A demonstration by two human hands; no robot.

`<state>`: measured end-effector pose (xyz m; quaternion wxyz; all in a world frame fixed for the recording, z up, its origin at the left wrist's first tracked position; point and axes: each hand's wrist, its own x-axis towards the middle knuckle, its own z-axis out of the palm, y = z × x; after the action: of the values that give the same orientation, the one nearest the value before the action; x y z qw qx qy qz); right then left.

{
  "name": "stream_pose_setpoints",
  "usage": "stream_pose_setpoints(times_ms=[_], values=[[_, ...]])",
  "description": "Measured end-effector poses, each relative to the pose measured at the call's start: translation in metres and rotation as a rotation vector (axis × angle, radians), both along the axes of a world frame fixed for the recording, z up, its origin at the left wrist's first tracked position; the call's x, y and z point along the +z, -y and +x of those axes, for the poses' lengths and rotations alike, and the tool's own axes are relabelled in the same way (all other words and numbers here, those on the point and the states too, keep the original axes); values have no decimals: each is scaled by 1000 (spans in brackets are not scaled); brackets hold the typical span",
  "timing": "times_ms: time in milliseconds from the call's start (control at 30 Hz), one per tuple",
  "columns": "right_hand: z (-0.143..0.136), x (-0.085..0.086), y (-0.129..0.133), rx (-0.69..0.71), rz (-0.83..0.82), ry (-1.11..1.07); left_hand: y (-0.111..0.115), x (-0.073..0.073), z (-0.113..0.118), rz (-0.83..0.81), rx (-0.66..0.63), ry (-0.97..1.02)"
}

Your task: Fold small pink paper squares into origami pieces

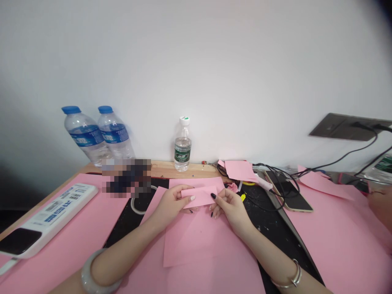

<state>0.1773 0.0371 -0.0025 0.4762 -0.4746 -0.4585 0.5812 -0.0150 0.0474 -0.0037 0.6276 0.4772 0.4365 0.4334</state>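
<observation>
Between my two hands is a small folded piece of pink paper (200, 195), held up a little above the work surface. My left hand (177, 199) pinches its left end, thumb on the near face and fingers behind. At the right end, my right hand (226, 204) grips the same paper between thumb and fingers. Larger sheets of pink paper (190, 245) lie flat below both hands, overlapping each other. Some of the fingertips are hidden behind the folded paper.
A small water bottle (183, 147) stands by the wall, with two larger bottles (114, 132) leaning at left. A white power bank (49, 220) lies on pink paper. To the right are a phone (289, 192), black cables (275, 173) and a pink paper stack (240, 170). Another person's arm (379, 206) shows far right.
</observation>
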Motion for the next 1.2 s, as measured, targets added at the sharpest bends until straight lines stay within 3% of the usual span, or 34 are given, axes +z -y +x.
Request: stream_pose_setpoints(times_ms=[900,1200], values=[[2,-3,-2,-38,72,14,0,-1,1,-5,-5,18],[2,-5,-2,114,51,130,2,-1,1,160,-73,-161]])
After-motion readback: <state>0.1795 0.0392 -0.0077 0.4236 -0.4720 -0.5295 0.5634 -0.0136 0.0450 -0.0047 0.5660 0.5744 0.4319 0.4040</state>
